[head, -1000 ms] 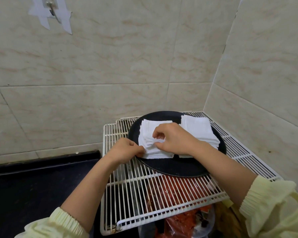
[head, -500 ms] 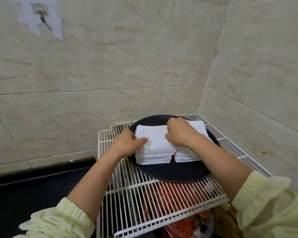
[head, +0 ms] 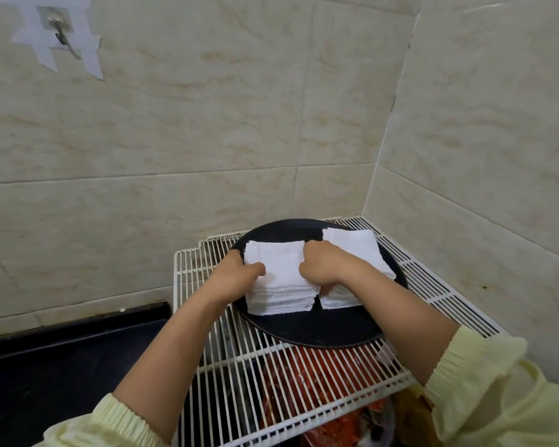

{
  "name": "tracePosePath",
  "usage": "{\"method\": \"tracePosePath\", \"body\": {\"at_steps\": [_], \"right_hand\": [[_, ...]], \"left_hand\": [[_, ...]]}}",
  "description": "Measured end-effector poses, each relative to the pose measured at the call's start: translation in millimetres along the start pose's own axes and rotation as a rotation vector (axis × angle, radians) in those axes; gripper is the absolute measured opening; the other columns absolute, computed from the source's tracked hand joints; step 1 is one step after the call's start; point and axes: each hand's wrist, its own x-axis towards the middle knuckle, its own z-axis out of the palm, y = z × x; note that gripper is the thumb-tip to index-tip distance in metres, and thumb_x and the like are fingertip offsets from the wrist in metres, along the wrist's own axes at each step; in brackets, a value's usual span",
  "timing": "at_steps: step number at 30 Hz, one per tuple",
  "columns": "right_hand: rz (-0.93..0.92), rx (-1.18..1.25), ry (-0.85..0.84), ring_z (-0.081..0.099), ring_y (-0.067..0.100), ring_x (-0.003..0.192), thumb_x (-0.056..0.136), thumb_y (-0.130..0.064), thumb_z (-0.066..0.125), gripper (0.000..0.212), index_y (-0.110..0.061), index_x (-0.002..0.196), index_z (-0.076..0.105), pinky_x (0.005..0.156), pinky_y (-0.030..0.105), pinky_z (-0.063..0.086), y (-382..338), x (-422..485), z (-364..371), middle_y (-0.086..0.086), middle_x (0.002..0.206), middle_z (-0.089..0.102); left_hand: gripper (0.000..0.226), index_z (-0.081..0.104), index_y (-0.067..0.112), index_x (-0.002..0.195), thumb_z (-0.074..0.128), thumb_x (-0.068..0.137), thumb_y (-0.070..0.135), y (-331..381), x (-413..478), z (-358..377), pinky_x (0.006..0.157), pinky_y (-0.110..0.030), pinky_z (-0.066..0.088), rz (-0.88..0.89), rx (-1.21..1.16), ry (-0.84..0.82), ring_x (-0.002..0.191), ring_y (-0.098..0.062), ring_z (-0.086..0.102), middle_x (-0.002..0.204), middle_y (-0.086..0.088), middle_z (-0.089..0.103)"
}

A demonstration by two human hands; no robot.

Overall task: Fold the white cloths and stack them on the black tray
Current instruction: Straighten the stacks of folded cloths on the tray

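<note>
The left hand [head: 236, 276] and right hand [head: 325, 266] grip the cloth stack [head: 281, 287] between them, fingers curled. It rests on the tray [head: 320, 327].

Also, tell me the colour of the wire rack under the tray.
White wire rack, head view.

Two stacks of folded white cloths sit on one round black tray [head: 320, 330]: the nearer stack [head: 279, 285] at the tray's 9 o'clock, the farther stack [head: 355, 246] at its 2 o'clock. The layers in each are too fine to count. One white wire rack [head: 236, 398] carries the tray. Two hands show, the left hand [head: 239, 275] and the right hand [head: 323, 266], with two pale yellow sleeves [head: 497, 398]. One metal wall hook [head: 58, 30] hangs at 11 o'clock.
</note>
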Motion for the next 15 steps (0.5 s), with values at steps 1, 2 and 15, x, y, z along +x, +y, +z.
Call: {"method": "tracePosePath", "body": {"at_steps": [1,2,15], "right_hand": [[0.011,0.023,-0.003,0.042,0.021,0.056,0.089,-0.002,0.036,0.027,-0.010,0.064,0.034,0.047,0.027,0.030,-0.6,0.6,2.5,0.007,0.066,0.043],[0.026,0.051,-0.010,0.045,0.024,0.057,0.089,-0.002,0.035,0.027,-0.009,0.063,0.034,0.046,0.027,0.031,-0.9,1.3,4.5,0.008,0.065,0.042],[0.136,0.358,-0.078,0.061,0.037,0.064,0.088,0.000,0.037,0.025,-0.012,0.067,0.035,0.049,0.028,0.041,0.0,4.5,9.1,0.011,0.070,0.038]], "left_hand": [[0.009,0.048,0.014,0.086,0.057,0.087,0.014,-0.6,-0.9,2.6,0.073,-0.033,0.045,-0.014,-0.022,0.006,0.078,-0.021,0.054,0.089,-0.007,0.055],[0.008,0.049,0.014,0.085,0.056,0.087,0.014,-1.8,-0.7,4.3,0.076,-0.035,0.046,-0.035,-0.035,0.014,0.080,-0.022,0.054,0.089,-0.007,0.054],[0.017,0.041,0.013,0.073,0.051,0.086,0.008,-9.6,-0.1,10.1,0.069,-0.036,0.032,-0.149,-0.236,-0.011,0.076,-0.023,0.040,0.077,-0.007,0.039]]}}
